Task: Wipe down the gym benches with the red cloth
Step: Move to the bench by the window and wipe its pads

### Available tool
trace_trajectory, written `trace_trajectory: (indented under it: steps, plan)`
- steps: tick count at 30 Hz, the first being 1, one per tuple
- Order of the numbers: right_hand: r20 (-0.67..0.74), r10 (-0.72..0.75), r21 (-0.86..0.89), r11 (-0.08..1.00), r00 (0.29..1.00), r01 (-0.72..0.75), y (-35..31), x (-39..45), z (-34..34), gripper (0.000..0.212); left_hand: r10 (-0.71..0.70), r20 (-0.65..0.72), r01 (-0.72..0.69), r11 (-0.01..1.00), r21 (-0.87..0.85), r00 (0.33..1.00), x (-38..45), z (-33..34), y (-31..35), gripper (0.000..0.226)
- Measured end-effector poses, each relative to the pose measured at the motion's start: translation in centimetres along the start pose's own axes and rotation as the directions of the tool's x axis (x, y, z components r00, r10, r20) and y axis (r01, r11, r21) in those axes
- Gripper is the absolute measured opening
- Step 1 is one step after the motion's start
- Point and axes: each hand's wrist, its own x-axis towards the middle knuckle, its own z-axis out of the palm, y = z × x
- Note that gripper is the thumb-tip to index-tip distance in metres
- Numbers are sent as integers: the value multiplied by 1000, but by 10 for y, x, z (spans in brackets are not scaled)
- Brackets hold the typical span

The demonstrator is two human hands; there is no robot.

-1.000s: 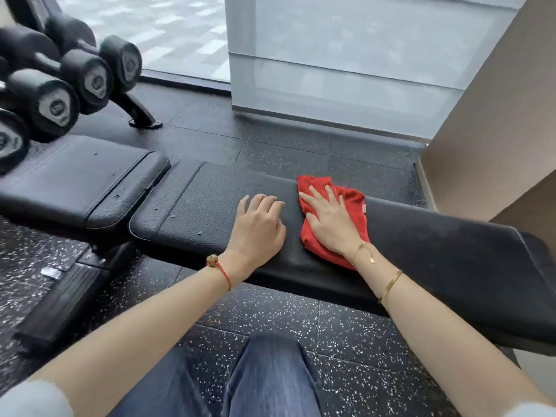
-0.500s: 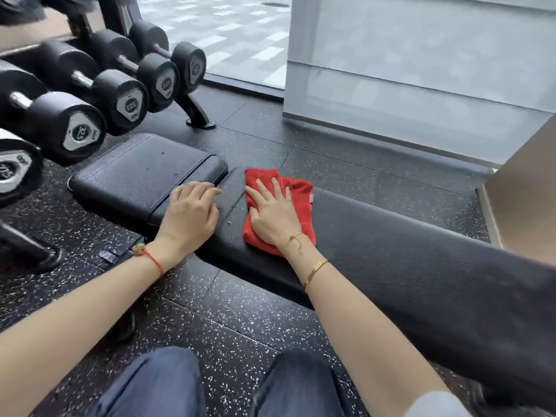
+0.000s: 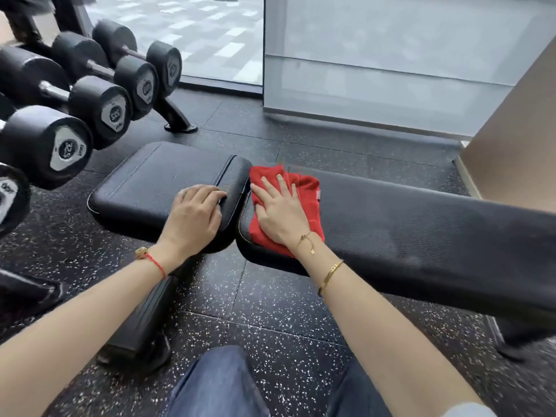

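Hard to make out beneath the right hand [image 3: 278, 215]: the middle of the red cloth [image 3: 304, 191], hidden by palm and fingers, with only its edges showing around them. Cut off at the right frame edge: the long back pad [image 3: 421, 230] of the gym bench, its far end out of view. Blurred at the lower right: one bench foot [image 3: 511, 341]. Cropped at the left edge: several dumbbells [image 3: 99, 103] on a rack, weight markings too smeared to read surely. Right hand laid flat and open on the cloth, fingers straight and spread, pressing it onto the near end of the back pad, just beside the gap to the seat pad [image 3: 162, 182]. Left hand [image 3: 192, 218] resting palm down on the seat pad's right edge, fingers loosely bent over the surface, gripping nothing. Red string bracelet [image 3: 156, 261] on the left wrist, gold bracelet [image 3: 329, 275] on the right forearm. Speckled black rubber floor [image 3: 270, 311] below, rack foot [image 3: 177, 121] behind the seat pad, frosted glass panel [image 3: 391, 64] beyond, blue-jeaned knees [image 3: 222, 383] at the bottom.
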Motion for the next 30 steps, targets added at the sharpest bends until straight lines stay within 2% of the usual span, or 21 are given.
trace_trajectory:
  steps: [2,4,7,10,12,14,17,20,25,30]
  plan:
    - [-22,-61,19,998,998,62,-4,-25,2,50,31,-1,-31,999,-18,1000,1,2,-7,41]
    - [-37,-53,82,995,998,56,1,-48,1,50,62,-15,-62,998,-32,998,3,4,-13,39]
    - [-67,113,117,988,991,-105,20,-61,-6,49,90,-41,-92,994,-53,995,4,8,-18,36]
    - [-37,319,80,946,947,-315,26,-42,-14,49,87,-62,-92,993,-77,994,3,13,-20,34]
    - [-25,378,52,925,925,-376,15,-22,-12,49,80,-72,-85,994,-72,994,2,16,-21,33]
    - [-22,338,34,941,941,-337,-5,-4,-5,50,80,-80,-86,993,-77,994,3,17,-21,33]
    - [-21,184,-4,983,983,-184,-37,3,9,49,94,-95,-102,992,-80,991,4,18,-23,33]
    - [-53,123,24,992,991,-122,-39,-13,11,50,105,-110,-114,990,-80,988,4,20,-25,33]
    - [-115,150,145,980,982,-132,-7,-34,6,48,105,-123,-115,990,-78,987,5,23,-26,32]
    - [-77,267,88,962,961,-260,23,-3,-5,49,95,-109,-103,992,-77,989,4,23,-27,33]
